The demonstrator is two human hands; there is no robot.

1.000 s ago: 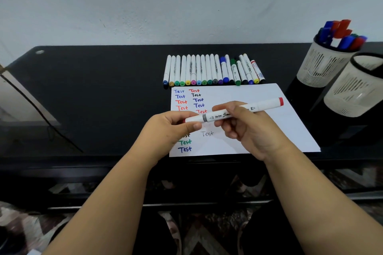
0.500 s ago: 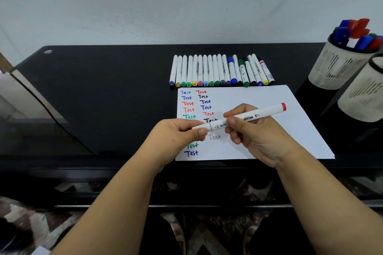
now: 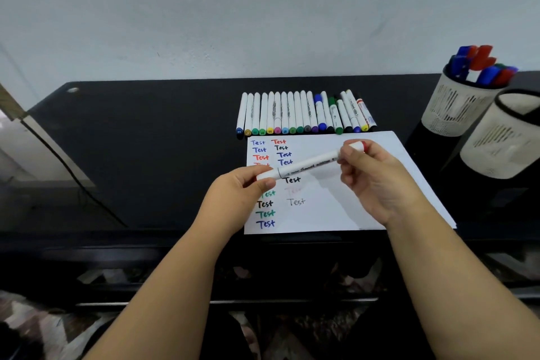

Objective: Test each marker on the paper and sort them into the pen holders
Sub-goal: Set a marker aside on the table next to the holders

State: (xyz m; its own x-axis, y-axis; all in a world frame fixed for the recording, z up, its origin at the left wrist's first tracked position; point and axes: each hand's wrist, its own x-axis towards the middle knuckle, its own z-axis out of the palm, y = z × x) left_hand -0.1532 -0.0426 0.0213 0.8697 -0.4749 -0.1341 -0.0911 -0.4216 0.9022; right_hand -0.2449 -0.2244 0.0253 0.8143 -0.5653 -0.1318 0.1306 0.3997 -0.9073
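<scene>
A white marker (image 3: 309,164) with red ends is held level above the white paper (image 3: 359,202). My left hand (image 3: 233,199) pinches its left cap end. My right hand (image 3: 377,181) grips its right end near the red tip. The paper carries several "Test" words in blue, red, black and green, plus two faint ones. A row of several capped markers (image 3: 304,114) lies on the black table behind the paper. At the right stand two white mesh pen holders: the far holder (image 3: 455,108) is full of red and blue markers, and the near holder (image 3: 502,143) shows nothing inside.
The black glossy table (image 3: 146,140) runs to a pale wall behind. A dark cable (image 3: 73,172) crosses its left side. The table's front edge lies just under the paper's near edge, with a patterned floor below.
My right hand has slid from the marker's middle to its right end. The camera view has shifted slightly, and the left hand still pinches the left end.
</scene>
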